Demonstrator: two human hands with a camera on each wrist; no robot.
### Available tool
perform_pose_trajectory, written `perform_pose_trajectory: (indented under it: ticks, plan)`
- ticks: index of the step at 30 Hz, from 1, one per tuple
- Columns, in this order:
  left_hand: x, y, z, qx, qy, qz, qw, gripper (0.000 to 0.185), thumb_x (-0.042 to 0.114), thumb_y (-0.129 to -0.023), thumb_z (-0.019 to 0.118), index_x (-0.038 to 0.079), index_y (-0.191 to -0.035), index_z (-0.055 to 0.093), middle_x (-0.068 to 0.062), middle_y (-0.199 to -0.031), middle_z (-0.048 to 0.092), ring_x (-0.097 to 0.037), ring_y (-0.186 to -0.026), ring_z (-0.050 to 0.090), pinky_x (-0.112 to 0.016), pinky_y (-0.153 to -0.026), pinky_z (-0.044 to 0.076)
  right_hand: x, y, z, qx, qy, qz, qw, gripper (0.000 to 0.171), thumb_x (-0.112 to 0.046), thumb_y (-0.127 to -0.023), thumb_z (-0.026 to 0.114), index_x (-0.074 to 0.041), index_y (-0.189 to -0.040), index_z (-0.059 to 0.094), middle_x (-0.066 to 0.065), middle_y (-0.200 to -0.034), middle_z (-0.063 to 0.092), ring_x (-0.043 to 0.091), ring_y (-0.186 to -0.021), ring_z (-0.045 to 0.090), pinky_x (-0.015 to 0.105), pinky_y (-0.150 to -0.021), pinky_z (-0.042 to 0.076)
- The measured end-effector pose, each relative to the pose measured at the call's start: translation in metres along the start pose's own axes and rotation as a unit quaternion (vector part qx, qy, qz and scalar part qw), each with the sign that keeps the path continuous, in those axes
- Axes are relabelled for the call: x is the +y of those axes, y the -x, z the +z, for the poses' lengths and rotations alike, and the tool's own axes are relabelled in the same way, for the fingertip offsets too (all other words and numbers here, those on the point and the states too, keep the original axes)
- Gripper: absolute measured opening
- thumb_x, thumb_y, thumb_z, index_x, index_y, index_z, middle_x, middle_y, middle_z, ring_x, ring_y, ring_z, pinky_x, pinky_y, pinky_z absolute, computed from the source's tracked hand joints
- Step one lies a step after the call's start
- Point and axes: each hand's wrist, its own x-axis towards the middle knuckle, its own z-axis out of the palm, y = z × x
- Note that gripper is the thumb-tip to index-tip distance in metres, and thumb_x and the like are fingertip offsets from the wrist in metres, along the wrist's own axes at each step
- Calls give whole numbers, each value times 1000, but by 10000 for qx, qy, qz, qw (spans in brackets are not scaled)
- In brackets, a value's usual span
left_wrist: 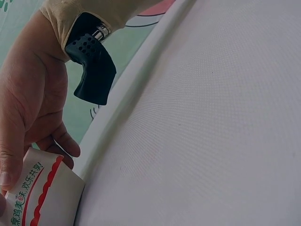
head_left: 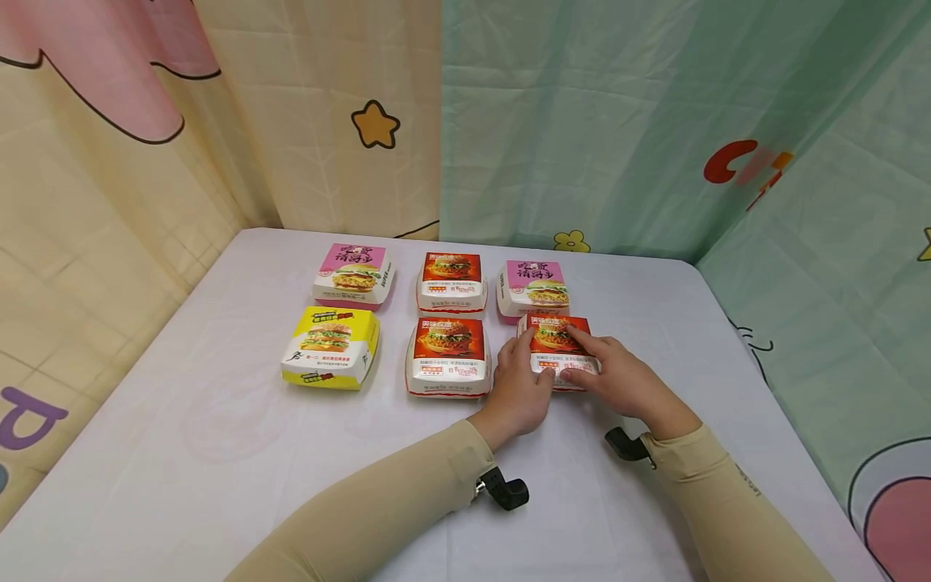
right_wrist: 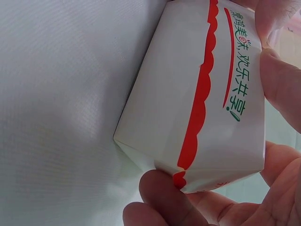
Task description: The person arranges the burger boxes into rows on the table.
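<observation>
A red-and-white paper burger box (head_left: 560,347) stands at the right end of the front row, between both hands. My left hand (head_left: 518,396) grips its left side, with the thumb at the front. On its right, my right hand (head_left: 629,384) holds it, one finger reaching onto the top and the thumb at the front edge. The right wrist view shows the box's white side (right_wrist: 188,94) with a red scalloped band and green lettering, and right-hand fingers (right_wrist: 164,193) around its corner. In the left wrist view the right hand (left_wrist: 33,94) is beside the box (left_wrist: 51,197).
Left of the held box are another red burger box (head_left: 448,356) and a yellow one (head_left: 330,347). Behind stand a pink box (head_left: 352,275), a red one (head_left: 452,283) and another pink one (head_left: 534,288). A white cloth covers the table (head_left: 218,453); printed curtains (head_left: 618,121) hang around it.
</observation>
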Motion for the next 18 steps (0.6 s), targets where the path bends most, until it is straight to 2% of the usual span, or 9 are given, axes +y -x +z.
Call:
perform_pose_trajectory:
  ticks: [18]
  plan:
    - [-2,-2,0,-31,-6,24,10000,70,28,-107,56,20,-168,22,-18,-170,22,-40,-150,35,-61,-123,34,0,0,0,-27,-29,25,10000,85,-48,-98,71,-23,-168,30,32,-153,44,43,-125,57,58,-99,57]
